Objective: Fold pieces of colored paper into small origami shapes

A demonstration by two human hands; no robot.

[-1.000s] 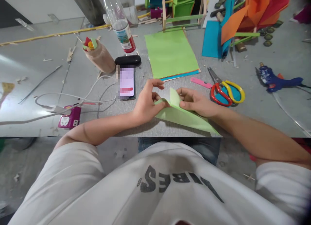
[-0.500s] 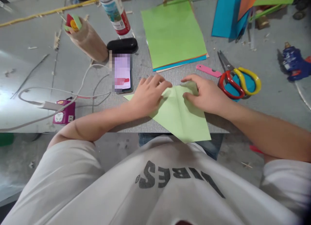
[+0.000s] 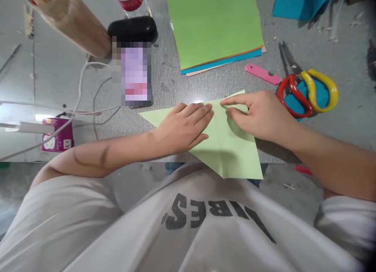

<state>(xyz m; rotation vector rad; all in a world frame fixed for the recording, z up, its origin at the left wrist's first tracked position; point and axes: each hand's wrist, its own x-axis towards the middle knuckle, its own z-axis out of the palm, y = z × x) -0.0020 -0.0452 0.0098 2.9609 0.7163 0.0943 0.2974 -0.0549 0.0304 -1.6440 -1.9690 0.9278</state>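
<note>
Flattened now where a second ago one flap stood raised between my hands, the light green sheet (image 3: 226, 146) lies on the near edge of the grey desk (image 3: 182, 84), its lower corner hanging over the edge toward my lap. My left hand (image 3: 183, 127) rests palm down on the sheet's left half, fingers (image 3: 199, 113) held together and laid flat, pinning the paper. My right hand (image 3: 261, 115) sits on the upper right part, index finger stretched out along the top edge toward the left hand, the other fingers curled under; it grips nothing, only presses.

To crease well, as I judge it, I should hold the left palm firm so the sheet cannot slide, line the edges up before bearing down, then run the right fingertip outward along the fold.

Folded to a rough triangle, the sheet is thin and matte, with a straight crease running down its middle from between my hands to the overhanging edge.

Beyond my hands lie a stack of coloured paper (image 3: 214, 27), a phone (image 3: 135, 74), a pink cutter (image 3: 263, 73) and red-and-yellow scissors (image 3: 305, 94).
</note>
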